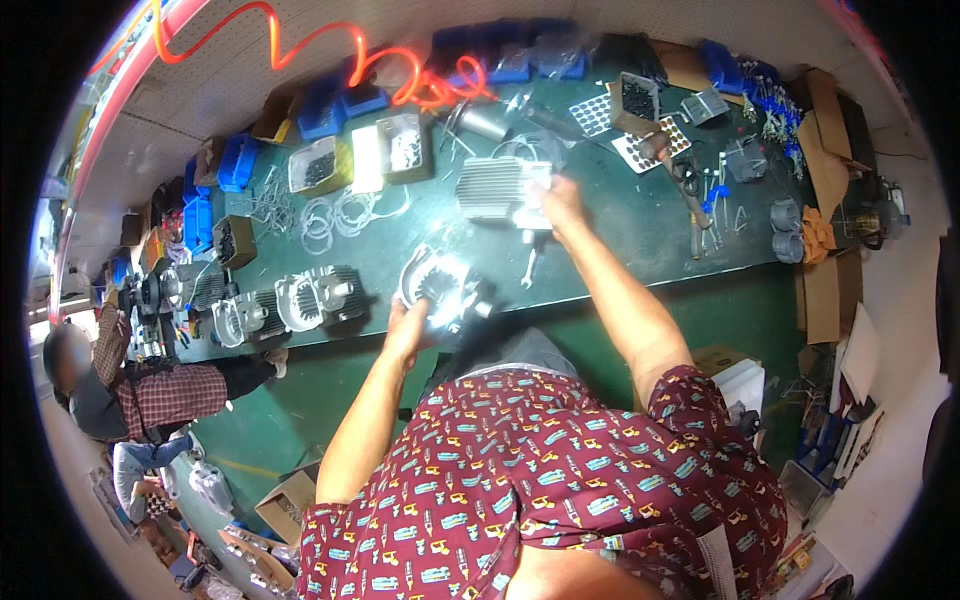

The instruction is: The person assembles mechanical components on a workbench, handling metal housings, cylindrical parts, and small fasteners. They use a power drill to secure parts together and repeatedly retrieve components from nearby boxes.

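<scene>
My left hand (404, 328) is closed on the near side of a shiny silver cast motor housing (442, 285) by the bench's front edge. Its round open end shows ribs inside. Farther back, a finned grey motor body (490, 190) lies on its side. My right hand (562, 205) grips the right end of that motor body, its fingertips partly hidden. Between the two hands, a wrench (530, 265) lies close to the front edge.
Similar housings (305, 300) line the bench's front edge at left. Cartons of small parts (403, 148), blue bins (238, 162) and a hammer (680, 175) stand or lie around. An orange coiled hose (400, 75) hangs over the back. Another person (160, 395) is at the left.
</scene>
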Demonstrator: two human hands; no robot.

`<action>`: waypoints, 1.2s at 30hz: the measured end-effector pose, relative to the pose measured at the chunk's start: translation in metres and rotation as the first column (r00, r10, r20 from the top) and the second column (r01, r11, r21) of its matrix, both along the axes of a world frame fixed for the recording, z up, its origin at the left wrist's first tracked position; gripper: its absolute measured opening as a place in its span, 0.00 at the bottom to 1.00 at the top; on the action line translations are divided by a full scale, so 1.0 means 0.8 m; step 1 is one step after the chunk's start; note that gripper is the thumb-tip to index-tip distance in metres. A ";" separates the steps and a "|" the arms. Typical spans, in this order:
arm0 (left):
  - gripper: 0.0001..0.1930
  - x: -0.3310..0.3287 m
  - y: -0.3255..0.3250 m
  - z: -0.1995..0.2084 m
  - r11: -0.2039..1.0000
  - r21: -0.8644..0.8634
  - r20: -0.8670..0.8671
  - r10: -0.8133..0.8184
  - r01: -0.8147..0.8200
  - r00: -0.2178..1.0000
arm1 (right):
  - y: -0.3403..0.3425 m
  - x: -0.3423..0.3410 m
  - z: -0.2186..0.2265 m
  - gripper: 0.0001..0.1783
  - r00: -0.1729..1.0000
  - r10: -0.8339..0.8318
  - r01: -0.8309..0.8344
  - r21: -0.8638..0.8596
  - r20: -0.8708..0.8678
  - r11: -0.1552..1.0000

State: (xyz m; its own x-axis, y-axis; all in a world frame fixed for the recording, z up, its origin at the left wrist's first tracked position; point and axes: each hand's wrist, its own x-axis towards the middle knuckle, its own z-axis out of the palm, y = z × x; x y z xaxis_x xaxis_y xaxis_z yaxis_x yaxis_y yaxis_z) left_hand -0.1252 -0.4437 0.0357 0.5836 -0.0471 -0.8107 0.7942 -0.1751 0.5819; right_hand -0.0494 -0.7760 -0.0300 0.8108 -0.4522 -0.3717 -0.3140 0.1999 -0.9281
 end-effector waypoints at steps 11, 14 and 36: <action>0.29 0.019 0.020 0.000 0.856 0.425 0.180 -0.400 0.296 0.899 | -0.150 -0.084 0.150 0.16 0.791 0.583 -0.382 -0.894 -0.186 0.233; 0.28 0.036 0.009 0.013 0.840 0.353 0.174 -0.491 0.411 0.854 | -0.187 -0.129 0.132 0.14 0.672 0.642 -0.413 -0.906 -0.370 -0.090; 0.39 0.035 0.040 -0.008 0.797 0.121 0.075 -0.601 0.591 0.796 | -0.216 -0.176 0.136 0.21 0.703 0.693 -0.354 -0.924 -0.160 0.145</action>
